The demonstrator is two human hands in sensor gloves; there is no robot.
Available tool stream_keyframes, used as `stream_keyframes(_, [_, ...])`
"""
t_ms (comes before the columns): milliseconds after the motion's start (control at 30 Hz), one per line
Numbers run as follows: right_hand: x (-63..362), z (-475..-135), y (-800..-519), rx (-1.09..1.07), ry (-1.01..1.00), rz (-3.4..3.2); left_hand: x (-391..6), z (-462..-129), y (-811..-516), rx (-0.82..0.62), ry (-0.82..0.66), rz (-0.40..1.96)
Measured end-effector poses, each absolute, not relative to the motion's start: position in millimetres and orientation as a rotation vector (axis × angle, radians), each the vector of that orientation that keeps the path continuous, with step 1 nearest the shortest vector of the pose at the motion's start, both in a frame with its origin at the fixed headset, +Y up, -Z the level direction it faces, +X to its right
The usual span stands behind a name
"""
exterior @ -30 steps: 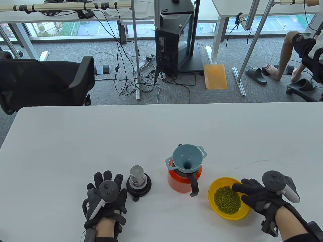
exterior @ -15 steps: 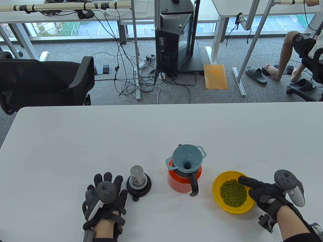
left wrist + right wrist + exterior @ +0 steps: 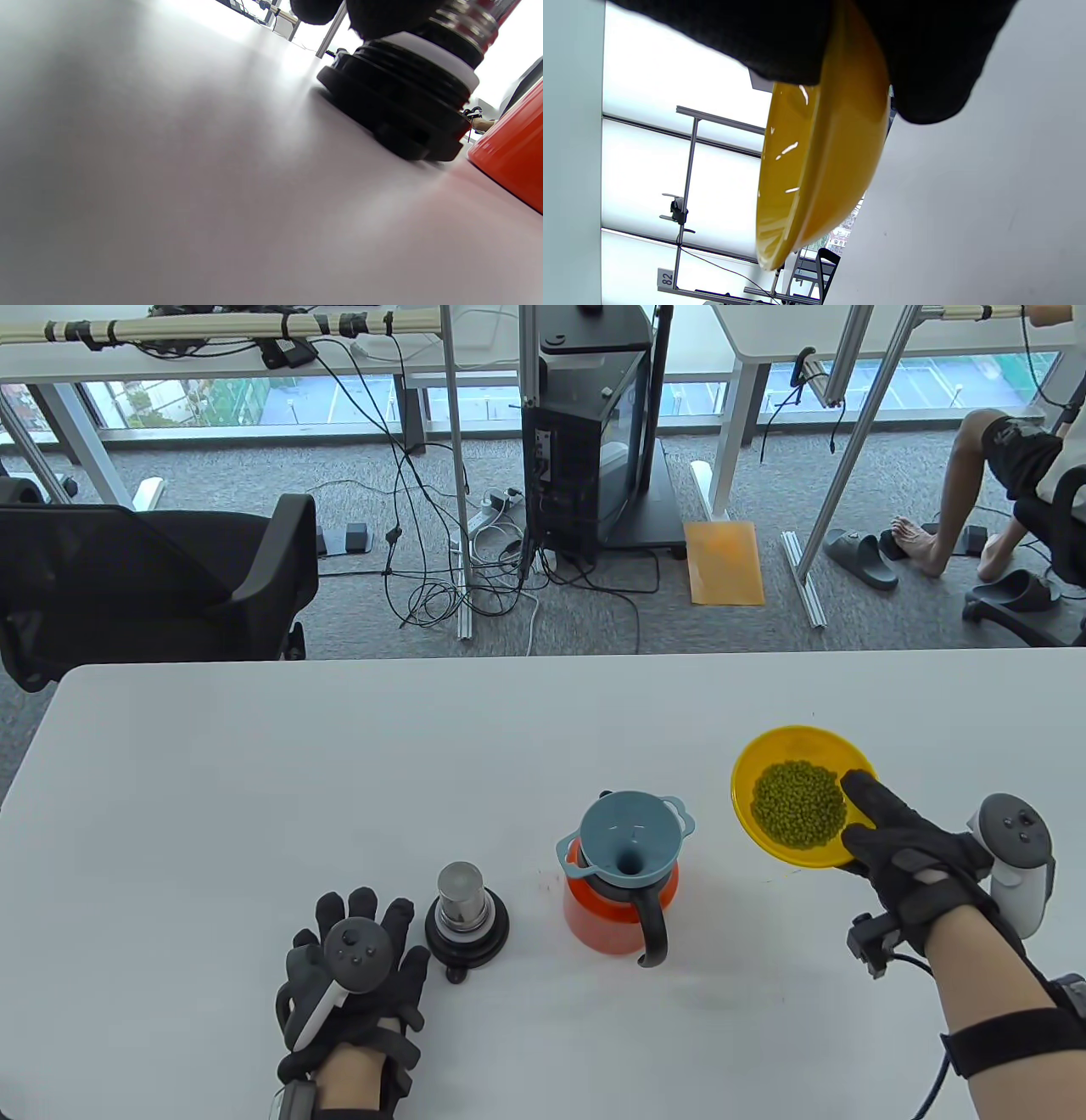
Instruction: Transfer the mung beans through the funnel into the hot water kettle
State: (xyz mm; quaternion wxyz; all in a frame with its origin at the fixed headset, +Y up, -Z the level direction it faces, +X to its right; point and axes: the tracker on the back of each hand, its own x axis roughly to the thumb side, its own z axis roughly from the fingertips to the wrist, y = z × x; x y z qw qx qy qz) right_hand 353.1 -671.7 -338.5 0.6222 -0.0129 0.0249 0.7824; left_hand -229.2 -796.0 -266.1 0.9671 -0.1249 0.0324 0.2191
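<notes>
An orange kettle with a black handle stands near the table's front middle, a blue funnel seated in its mouth. My right hand grips the rim of a yellow bowl of green mung beans, thumb inside the rim, and holds it lifted to the right of and above the funnel. The bowl's underside fills the right wrist view. My left hand rests flat on the table, fingers spread, beside the kettle's black and steel lid, which also shows in the left wrist view.
The white table stretches far back and to both sides. The kettle's orange wall shows at the right edge of the left wrist view. Chairs, cables and a seated person lie beyond the table's far edge.
My right hand has lifted the bowl of beans off the table and carried it up and back, to the right of the funnel. The left hand has stayed put.
</notes>
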Motion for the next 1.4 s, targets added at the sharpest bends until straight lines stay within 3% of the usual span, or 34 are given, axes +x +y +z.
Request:
stream_keyframes(167, [314,-353,-637,0.136,0.098,1.830,-228,-266,-797,-0.261,0.064,0.434])
stream_keyframes(400, [254,-356,-614,0.298,0.144,1.910,-227,-266,-796,-0.265,0.063,0.433])
stream_keyframes(767, [210,-349,-619,0.388,0.077,2.075,-227,-267,-796,-0.268,0.059,0.443])
stream_keyframes(1400, [193,-336,-629,0.590,-0.086,2.327,-228,-267,-796,-0.272,0.058,0.440])
